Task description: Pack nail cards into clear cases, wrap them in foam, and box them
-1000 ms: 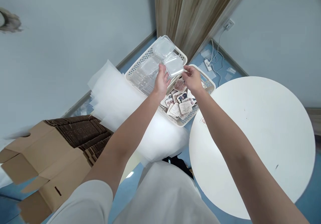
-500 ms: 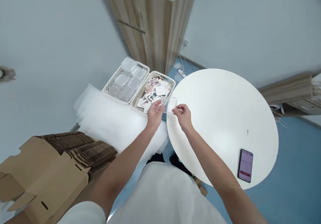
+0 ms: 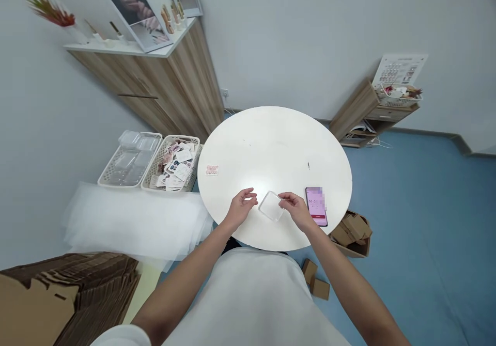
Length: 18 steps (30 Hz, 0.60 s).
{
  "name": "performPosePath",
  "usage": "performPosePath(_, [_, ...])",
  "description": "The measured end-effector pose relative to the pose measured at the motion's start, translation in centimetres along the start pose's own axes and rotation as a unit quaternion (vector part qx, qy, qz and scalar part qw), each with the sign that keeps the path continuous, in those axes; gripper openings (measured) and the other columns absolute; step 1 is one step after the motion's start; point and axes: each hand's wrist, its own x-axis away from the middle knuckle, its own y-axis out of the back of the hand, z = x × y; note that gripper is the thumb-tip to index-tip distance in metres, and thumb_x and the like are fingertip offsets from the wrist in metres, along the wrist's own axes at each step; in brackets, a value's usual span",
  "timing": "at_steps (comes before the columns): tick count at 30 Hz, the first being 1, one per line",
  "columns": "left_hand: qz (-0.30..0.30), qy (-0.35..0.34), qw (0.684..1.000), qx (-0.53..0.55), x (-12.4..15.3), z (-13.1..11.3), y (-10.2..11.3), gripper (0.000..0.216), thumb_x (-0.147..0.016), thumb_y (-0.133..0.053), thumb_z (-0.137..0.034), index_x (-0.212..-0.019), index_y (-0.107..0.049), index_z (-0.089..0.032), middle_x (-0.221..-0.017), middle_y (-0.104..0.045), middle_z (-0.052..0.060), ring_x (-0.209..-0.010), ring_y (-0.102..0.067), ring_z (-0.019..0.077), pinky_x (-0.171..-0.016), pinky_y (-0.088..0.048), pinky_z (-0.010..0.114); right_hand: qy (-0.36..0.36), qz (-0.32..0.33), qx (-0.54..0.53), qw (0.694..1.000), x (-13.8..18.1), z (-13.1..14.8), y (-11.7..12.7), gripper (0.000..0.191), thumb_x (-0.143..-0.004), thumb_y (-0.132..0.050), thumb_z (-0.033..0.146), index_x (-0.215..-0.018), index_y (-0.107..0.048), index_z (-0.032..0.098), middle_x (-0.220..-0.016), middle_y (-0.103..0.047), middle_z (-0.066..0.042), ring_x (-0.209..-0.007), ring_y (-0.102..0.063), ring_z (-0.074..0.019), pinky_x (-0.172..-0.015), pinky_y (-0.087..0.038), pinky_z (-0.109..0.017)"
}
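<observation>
A clear, square plastic case [image 3: 271, 206] is low over the front of the round white table [image 3: 271, 139]; I cannot tell whether it rests on the top. My right hand [image 3: 294, 209] pinches the case by its right side between thumb and fingers. On the other side, my left hand [image 3: 241, 207] is apart from the case, fingers spread and with nothing in them. A small card with pink patterns [image 3: 212, 170] lies at the table's left edge. To the right of my right hand is a phone [image 3: 315, 206] with a lit screen.
Left of the table stand a basket of printed cards [image 3: 145, 183] and a basket of clear cases [image 3: 106, 175]. White translucent sheets [image 3: 135, 219] lie before them, with stacked flat cardboard [image 3: 101, 294] nearer. A box of cardboard pieces [image 3: 362, 250] sits on the floor at right.
My view has swung right toward the table. Both hands have moved with the clear case from beside the baskets to over the table, and my left hand has let go of it.
</observation>
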Motion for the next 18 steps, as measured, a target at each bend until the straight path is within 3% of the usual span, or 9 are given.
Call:
performPosePath(4, [0.093,0.019,0.994,-0.053,0.4,-0.7,-3.1,0.043,-0.072,-0.059,-0.039,-0.108,-0.054,-0.018,-0.098,-0.060,0.008,-0.083,-0.061,0.0177,-0.076,-0.044,0.033,0.006,0.032,0.025,0.999,0.5,0.3,2.9,0.024,-0.067,-0.060,0.030,-0.088,-0.063,0.019,-0.078,-0.062,-0.002,-0.071,-0.055,-0.0134,-0.069,-0.043,-0.029])
performPosePath(8, [0.097,0.015,0.992,-0.080,0.7,-0.7,-5.0,0.036,-0.072,-0.059,-0.039,-0.102,-0.056,-0.017,-0.086,-0.059,0.005,-0.077,-0.062,0.0168,-0.075,-0.043,0.033,0.023,0.045,0.041,0.998,0.4,0.7,4.1,0.024,-0.068,-0.061,0.031,-0.089,-0.062,0.020,-0.087,-0.063,-0.003,-0.078,-0.056,-0.0145,-0.074,-0.044,-0.031])
performPosePath(14, [0.087,0.007,0.993,-0.076,0.5,0.3,-5.3,0.036,-0.072,-0.060,-0.037,-0.101,-0.054,-0.017,-0.084,-0.058,0.003,-0.072,-0.061,0.0143,-0.074,-0.044,0.031,0.050,0.020,0.033,0.998,-0.3,-0.7,4.2,0.027,-0.068,-0.062,0.035,-0.090,-0.053,0.021,-0.091,-0.061,-0.005,-0.085,-0.058,-0.0161,-0.079,-0.046,-0.034])
performPosePath(16, [0.087,0.009,0.994,-0.069,0.6,0.7,-5.1,0.038,-0.072,-0.060,-0.036,-0.104,-0.052,-0.018,-0.084,-0.058,0.003,-0.072,-0.061,0.0140,-0.075,-0.044,0.031,0.057,0.019,0.054,0.997,0.0,-1.1,4.0,0.031,-0.071,-0.059,0.039,-0.096,-0.052,0.022,-0.101,-0.059,-0.007,-0.092,-0.057,-0.0180,-0.083,-0.045,-0.038])
performPosePath(18, [0.081,0.012,0.995,-0.053,0.6,1.0,-4.7,0.045,-0.072,-0.060,-0.036,-0.112,-0.046,-0.020,-0.083,-0.058,0.002,-0.073,-0.061,0.0137,-0.076,-0.044,0.032,0.075,0.025,0.109,0.991,0.7,-1.1,3.9,0.046,-0.070,-0.060,0.042,-0.111,-0.046,0.025,-0.121,-0.050,-0.008,-0.109,-0.049,-0.0214,-0.092,-0.039,-0.042])
